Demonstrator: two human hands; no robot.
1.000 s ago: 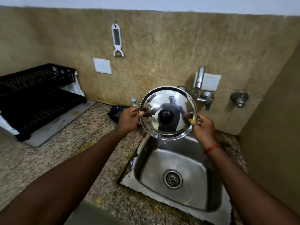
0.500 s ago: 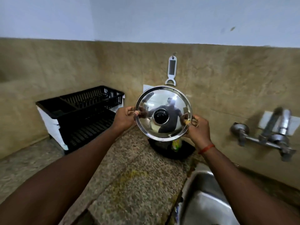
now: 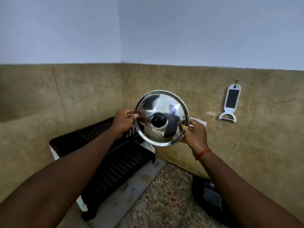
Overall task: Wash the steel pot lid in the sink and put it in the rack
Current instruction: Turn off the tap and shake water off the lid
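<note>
Granite counter point(image 3: 166, 199) meets tan backsplash point(image 3: 246, 145), corner.

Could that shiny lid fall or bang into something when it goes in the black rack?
It might. The lid is held only by its thin rim, left hand on one side and right hand on the other, so if it is still wet it could slip. It hangs in the air above the rack, so a drop would clatter onto the plastic. The wall looks close behind, so a quick swing might knock it.
</note>
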